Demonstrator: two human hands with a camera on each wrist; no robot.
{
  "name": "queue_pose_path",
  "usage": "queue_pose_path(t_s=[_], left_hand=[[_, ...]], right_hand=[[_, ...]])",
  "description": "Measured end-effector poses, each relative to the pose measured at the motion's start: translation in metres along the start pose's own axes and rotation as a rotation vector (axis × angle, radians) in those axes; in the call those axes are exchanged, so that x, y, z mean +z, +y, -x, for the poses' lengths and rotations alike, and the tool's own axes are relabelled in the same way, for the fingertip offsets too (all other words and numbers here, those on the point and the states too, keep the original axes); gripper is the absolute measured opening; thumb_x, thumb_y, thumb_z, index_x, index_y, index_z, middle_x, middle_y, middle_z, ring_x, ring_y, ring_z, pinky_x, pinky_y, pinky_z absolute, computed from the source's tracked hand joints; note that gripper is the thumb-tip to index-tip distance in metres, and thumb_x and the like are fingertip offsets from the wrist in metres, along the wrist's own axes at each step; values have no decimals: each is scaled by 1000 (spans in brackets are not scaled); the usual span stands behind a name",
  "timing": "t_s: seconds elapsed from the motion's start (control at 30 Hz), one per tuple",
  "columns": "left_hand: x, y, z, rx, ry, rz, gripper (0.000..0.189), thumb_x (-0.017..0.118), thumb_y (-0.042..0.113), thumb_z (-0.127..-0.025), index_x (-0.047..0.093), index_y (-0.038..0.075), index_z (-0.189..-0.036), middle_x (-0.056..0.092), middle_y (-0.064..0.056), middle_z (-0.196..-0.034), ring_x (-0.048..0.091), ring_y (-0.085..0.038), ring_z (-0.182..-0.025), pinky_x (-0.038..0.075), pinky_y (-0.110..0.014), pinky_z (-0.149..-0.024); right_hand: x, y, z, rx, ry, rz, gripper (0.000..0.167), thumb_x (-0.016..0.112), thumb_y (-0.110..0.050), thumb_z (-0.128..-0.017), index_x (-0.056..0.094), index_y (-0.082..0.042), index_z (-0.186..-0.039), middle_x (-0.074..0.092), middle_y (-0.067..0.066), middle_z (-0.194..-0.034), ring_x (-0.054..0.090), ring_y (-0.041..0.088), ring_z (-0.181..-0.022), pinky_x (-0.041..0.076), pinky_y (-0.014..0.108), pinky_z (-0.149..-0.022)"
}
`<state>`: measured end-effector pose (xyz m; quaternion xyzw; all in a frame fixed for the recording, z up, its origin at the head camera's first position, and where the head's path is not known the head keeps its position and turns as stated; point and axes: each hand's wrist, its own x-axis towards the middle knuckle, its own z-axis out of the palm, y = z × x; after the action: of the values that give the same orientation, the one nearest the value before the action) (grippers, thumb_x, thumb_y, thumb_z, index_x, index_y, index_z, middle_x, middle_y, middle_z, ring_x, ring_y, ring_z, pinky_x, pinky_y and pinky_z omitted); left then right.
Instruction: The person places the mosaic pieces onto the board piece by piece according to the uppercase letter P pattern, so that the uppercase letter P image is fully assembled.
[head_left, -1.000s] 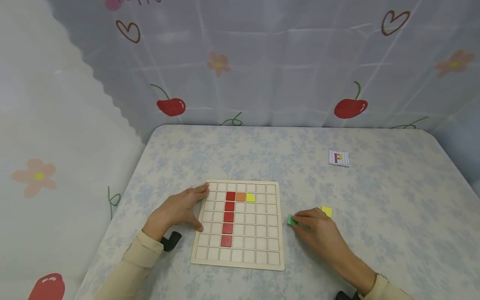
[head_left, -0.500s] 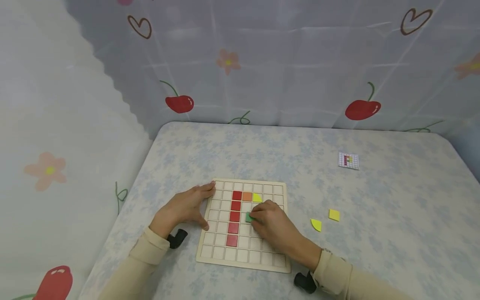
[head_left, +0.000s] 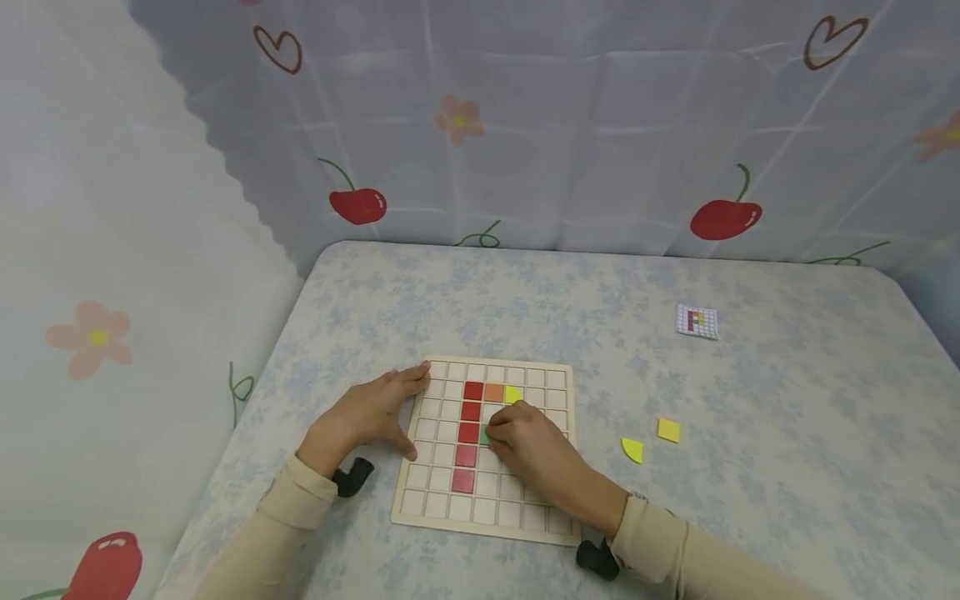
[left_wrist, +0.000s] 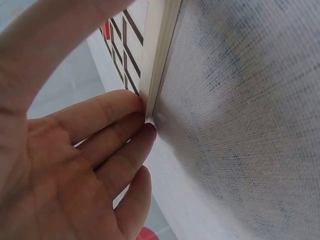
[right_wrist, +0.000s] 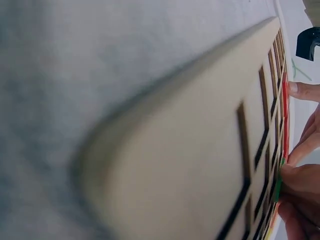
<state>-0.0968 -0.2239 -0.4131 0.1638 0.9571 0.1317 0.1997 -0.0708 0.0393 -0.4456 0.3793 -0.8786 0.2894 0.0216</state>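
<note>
A wooden grid board lies on the table with a column of several red square tiles. To the right of its top red tile are an orange tile and a yellow rounded tile. My left hand rests at the board's left edge, thumb and fingers spread apart, fingertips touching the rim in the left wrist view. Over the board, my right hand pinches a green tile, partly hidden by the fingers, at the cell beside the third red tile.
On the table right of the board lie a yellow quarter-round tile and a yellow square tile. Farther back is a small card printed with a coloured grid pattern. A patterned curtain hangs behind the table.
My right hand has carried the green tile leftward from the table beside the board to the cell next to the red column. The left hand keeps its place on the board's edge.
</note>
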Motion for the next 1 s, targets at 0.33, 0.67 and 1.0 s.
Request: queue_pose_path(t_s=[0.33,0.67,1.0], left_hand=[[1,2,0,2,3,1,112,94,36,-62,35,8,-153,23,-7,-162,29,-42,-143,42,-57,-101],[-1,3,0,11,3,-22,111,95,35,-62,38,6,-152,23,-9,-162,29,-42,-142,43,-57,-100],[-3,6,2,4,0,-16,110,95,34,-61,39,5,-151,25,-10,-161,30,-43,-141,41,-61,-98]], right_hand=[[-15,10,27,117,63,-14,26,77,-7,-85,74,-2,-110,71,7,-112,62,21,-105,52,37,-88],[-60,44,94,366,161,142,27,81,-5,-79,74,1,-105,71,10,-106,63,28,-100,54,45,-83],[-73,50,122,445,145,183,26,74,1,-81,73,1,-108,73,11,-101,65,28,-91,55,46,-75]])
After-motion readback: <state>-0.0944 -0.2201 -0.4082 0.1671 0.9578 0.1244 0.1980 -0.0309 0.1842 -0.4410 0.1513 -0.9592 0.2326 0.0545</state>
